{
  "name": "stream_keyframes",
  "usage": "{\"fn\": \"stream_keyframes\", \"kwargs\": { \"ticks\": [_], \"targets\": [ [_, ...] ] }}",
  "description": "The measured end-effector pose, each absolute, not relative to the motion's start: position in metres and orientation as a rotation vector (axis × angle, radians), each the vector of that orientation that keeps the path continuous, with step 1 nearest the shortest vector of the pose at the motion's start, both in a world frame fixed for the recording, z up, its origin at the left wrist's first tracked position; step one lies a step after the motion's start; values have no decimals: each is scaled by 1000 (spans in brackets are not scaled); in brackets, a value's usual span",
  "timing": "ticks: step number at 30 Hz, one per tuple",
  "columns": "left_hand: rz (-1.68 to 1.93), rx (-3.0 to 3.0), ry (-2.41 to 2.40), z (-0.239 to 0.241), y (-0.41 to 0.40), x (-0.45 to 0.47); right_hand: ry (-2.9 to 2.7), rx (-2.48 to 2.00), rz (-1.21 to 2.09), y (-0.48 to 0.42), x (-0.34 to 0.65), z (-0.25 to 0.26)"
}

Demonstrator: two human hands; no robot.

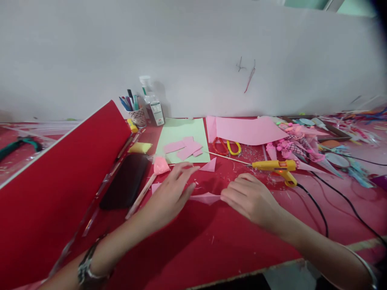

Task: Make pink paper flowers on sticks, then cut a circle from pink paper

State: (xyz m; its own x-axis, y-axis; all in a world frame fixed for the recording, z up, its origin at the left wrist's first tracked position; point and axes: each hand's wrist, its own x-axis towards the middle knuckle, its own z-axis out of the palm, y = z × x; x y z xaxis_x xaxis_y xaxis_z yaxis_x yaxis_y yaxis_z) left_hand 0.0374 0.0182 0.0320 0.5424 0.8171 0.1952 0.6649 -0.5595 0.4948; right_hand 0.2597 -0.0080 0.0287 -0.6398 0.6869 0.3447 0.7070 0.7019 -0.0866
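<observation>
Between my hands, low over the red table, is a small folded piece of pink paper (207, 198). The closed fingers of my right hand (246, 197) pinch its right end. My left hand (173, 187) is at its left end with the fingers apart; whether the thumb touches the paper cannot be made out. Just beyond lies a pink paper triangle (209, 165). A wooden stick with a pink clay-like lump (161, 165) rests left of my left hand. A yellow hot glue gun (275, 165) lies beyond my right hand, its tip near a thin stick (229, 158).
Pink paper rectangles (186, 148) lie on a pale green sheet (181, 127). Scissors (228, 148) sit by a large pink sheet (244, 129). Pink cone-shaped crafts (298, 143) are piled right. A black phone (124, 182) and a tilted red board (66, 173) border the left.
</observation>
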Motion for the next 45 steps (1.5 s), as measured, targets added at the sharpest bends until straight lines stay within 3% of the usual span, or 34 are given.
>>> {"fn": "stream_keyframes", "kwargs": {
  "ticks": [6,11,19,24,30,34,39,45],
  "targets": [
    [624,3073,966,45,4,59,-2503,-1163,392,-8,242,41],
    [744,3200,924,41,3,59,-2449,-1154,615,-9,237,46],
    [521,3260,1080,32,24,15,-2284,-1224,961,-4,261,48],
    [595,3109,1579,38,32,-3,-2280,-1311,892,-5,272,45],
    [252,2825,1003,53,11,32,-2454,-1117,730,-1,258,41],
    [98,2868,1020,48,7,49,-2515,-1092,305,1,246,40],
    [214,2927,1015,41,5,57,-2588,-952,-27,2,232,35],
    [268,2859,998,42,1,51,-2547,-943,-62,5,242,31]
  ]
}}
